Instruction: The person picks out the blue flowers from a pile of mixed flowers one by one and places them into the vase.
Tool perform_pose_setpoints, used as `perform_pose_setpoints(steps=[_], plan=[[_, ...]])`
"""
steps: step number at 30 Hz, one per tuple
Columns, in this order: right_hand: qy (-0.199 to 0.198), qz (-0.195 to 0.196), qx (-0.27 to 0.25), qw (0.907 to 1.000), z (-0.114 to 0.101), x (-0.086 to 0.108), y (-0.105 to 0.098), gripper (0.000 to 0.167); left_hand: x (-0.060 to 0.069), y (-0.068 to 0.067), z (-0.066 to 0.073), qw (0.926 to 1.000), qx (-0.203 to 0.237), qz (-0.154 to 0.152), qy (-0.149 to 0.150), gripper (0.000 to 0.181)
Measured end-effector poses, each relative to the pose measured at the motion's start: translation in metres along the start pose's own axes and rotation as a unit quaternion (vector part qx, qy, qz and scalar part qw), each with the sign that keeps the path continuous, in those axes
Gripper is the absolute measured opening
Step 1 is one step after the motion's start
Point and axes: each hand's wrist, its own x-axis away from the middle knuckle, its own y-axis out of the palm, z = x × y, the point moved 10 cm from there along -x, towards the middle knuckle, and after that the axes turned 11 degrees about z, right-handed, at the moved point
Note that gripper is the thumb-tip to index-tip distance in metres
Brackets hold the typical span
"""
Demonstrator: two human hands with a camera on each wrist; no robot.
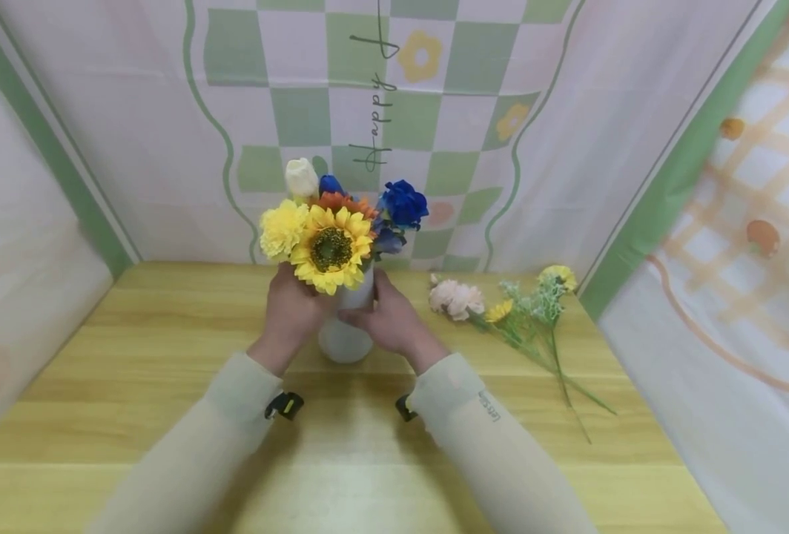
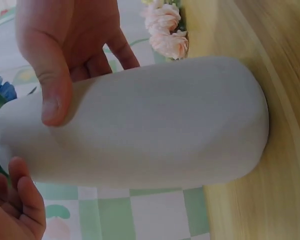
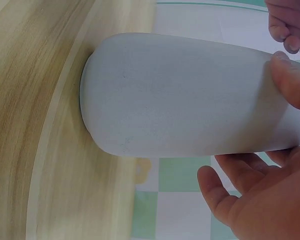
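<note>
Head view: vase (image 1: 345,343) mouth hidden b/h sunflower (image 1: 331,250), L hand (image 1: 290,310) fingertips mostly hidden too; backdrop txt (image 1: 374,105) cut off @ top edge. L wrist view: same hand cut off @ corner.

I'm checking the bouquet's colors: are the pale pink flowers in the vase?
No, the pale pink flowers lie on the wooden table, to the right of the white vase.

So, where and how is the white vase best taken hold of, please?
Probably by the upper body of the white vase, below the sunflower, coming from the person's right: thumb on the near face, fingers behind, as the right hand does. The vase stands upright on the table, its smooth wall narrows toward the top, and no handle shows.
</note>
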Motion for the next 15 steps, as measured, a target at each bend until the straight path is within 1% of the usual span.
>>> perform_pose_setpoints(steps=[2, 4, 6, 8, 12, 13, 15], plan=[[-0.001, 0.0, 0.0, 1.0, 0.001, 0.0, 0.001, 0.094, -0.001, 0.001, 0.004, 0.9998, 0.011, 0.007, 0.017, 0.057], [-0.002, 0.0, 0.002, 1.0, 0.001, -0.001, 0.001, 0.094, -0.002, -0.001, 0.005, 0.9995, 0.015, 0.019, 0.02, 0.058], [-0.003, 0.001, 0.005, 1.0, 0.001, -0.001, 0.002, 0.094, -0.003, -0.002, 0.004, 0.9993, 0.026, 0.025, 0.011, 0.055], [-0.004, 0.003, 0.007, 1.0, 0.001, -0.001, 0.002, 0.094, -0.003, -0.003, 0.0, 0.9987, 0.043, 0.029, -0.007, 0.055], [-0.012, 0.012, 0.013, 0.9998, -0.001, -0.001, 0.001, 0.091, -0.003, -0.002, -0.005, 0.9977, 0.059, 0.03, -0.016, 0.041], [-0.015, 0.013, 0.015, 0.9997, -0.002, -0.001, 0.001, 0.09, -0.003, -0.002, -0.007, 0.9972, 0.065, 0.031, -0.024, 0.042], [-0.019, 0.016, 0.016, 0.9995, -0.003, -0.001, 0.001, 0.089, -0.002, -0.002, -0.012, 0.9959, 0.069, 0.031, -0.049, 0.042]])
